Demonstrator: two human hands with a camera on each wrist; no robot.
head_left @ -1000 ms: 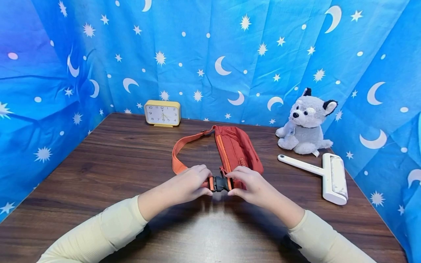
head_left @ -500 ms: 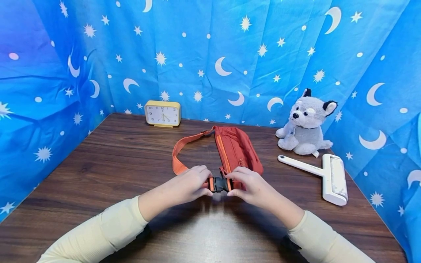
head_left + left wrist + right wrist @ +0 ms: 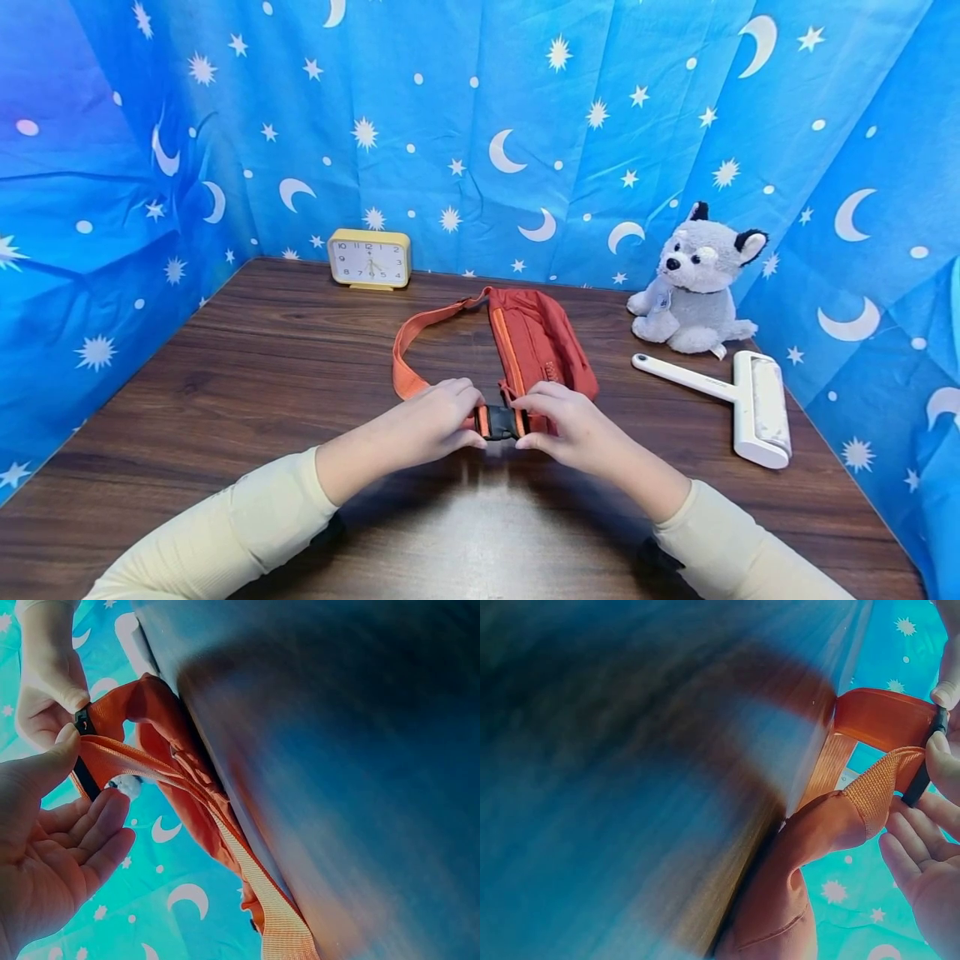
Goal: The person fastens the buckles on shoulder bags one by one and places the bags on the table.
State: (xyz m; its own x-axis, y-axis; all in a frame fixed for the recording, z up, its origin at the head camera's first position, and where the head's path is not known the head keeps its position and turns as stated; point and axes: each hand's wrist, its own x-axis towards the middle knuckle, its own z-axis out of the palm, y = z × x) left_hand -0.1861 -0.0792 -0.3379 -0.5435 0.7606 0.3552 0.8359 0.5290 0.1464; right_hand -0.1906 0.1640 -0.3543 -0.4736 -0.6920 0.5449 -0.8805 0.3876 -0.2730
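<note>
A red waist bag [image 3: 546,342] lies on the dark wooden table with its orange strap [image 3: 406,346] looping out to the left. At its near end is a black side-release buckle [image 3: 501,422], its two halves joined in line. My left hand [image 3: 431,423] pinches the buckle's left end and webbing between thumb and fingers. From the other side, my right hand [image 3: 576,427] pinches the right end beside the bag. Both wrist views show the buckle and webbing raised off the table; in the left wrist view, the strap [image 3: 277,915] runs down from the left hand.
A yellow alarm clock [image 3: 371,259] stands at the back left. At the back right sits a grey plush dog [image 3: 697,283], with a white lint roller [image 3: 759,408] lying in front of it. A blue star-and-moon curtain [image 3: 480,125] surrounds the wooden table [image 3: 225,358].
The buckle's halves have come closer together, and the gap between them has closed. My right hand has shifted very slightly left; the bag stays in place.
</note>
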